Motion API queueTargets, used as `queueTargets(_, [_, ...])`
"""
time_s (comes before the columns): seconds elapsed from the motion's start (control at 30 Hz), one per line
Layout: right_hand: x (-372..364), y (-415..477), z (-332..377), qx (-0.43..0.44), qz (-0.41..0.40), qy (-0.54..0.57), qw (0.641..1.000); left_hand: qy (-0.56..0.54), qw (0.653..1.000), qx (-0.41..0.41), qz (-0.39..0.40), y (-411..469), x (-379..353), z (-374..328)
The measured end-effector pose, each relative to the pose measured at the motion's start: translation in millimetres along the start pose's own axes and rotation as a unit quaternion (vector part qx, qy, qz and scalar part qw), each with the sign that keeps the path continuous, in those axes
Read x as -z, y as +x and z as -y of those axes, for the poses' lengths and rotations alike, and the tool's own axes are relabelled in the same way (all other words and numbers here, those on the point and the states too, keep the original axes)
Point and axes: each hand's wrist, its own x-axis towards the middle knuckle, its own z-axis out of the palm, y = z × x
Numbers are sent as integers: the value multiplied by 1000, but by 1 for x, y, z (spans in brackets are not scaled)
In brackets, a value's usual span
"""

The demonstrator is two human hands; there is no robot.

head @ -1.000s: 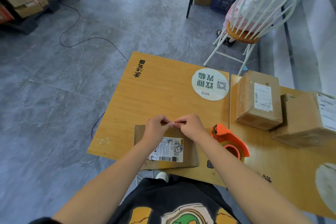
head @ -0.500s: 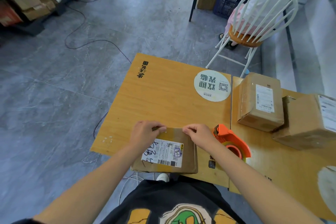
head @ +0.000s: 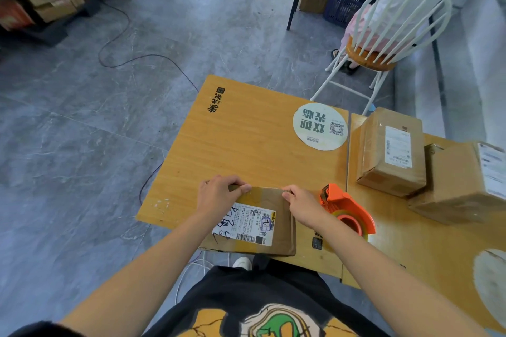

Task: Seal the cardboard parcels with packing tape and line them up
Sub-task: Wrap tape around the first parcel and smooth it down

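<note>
- Brown cardboard parcel (head: 279, 216) lies flat at the near edge of the table (head: 241, 139), under both hands, its near side hanging just over the edge
- left hand (head: 216, 195): fingers curled over the parcel's far left corner, thumb tip flat on the top face; corner pinched between thumb and fingers
- right hand (head: 304, 206): same hold on the far right corner, thumb on top, fingers folded over the far edge and mostly hidden
- between the two thumbs a shiny band of tape (head: 264, 193) crosses the top face, running back toward the body
- white label (head: 246, 224) with barcodes sits on top just behind the left thumb, partly under the left wrist
- orange dispenser (head: 346, 210) stands just beside the right hand's outer side, not touching it, roll facing up
- second parcel (head: 388, 150) well beyond the right fingers, on the adjoining table; third parcel (head: 462, 180) touches its right side
- round sticker (head: 320, 126) on the table, ahead of the right fingertips
- white chair (head: 383, 35) on the floor past the table; dark cable (head: 131, 60) on the floor far beyond the left fingers
</note>
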Motion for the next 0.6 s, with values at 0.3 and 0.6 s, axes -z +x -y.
queueTargets(0.3, [27,7,22,-55,64,-48,995,-96,985,105,-93,8,-2,0])
queueTargets(0.6, [18,7,3,-36,-11,156,987,-163,955,198,-146,27,4,6])
